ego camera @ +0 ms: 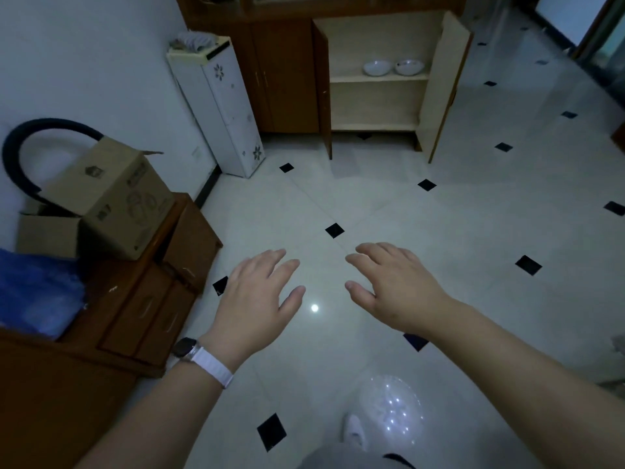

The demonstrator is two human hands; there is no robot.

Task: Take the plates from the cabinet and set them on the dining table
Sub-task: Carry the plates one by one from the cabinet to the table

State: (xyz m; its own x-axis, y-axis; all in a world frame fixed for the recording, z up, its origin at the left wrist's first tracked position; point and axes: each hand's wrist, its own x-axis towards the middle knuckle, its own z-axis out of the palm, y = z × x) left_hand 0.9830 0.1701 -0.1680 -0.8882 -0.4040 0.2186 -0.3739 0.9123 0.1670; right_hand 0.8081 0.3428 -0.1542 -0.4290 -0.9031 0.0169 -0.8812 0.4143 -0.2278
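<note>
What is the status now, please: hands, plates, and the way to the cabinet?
Left hand and right hand open, empty, out in front. Two white dishes on upper shelf of open cabinet, untouched. Floor ahead free.

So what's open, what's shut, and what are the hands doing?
Cabinet right section: both doors open.
Cabinet left doors: shut.
White dishes: two, side by side on the upper shelf.
Cardboard box: flap open, tilted.
Left hand: open, holding nothing.
Right hand: open, holding nothing.
Watch: on the left wrist.
</note>
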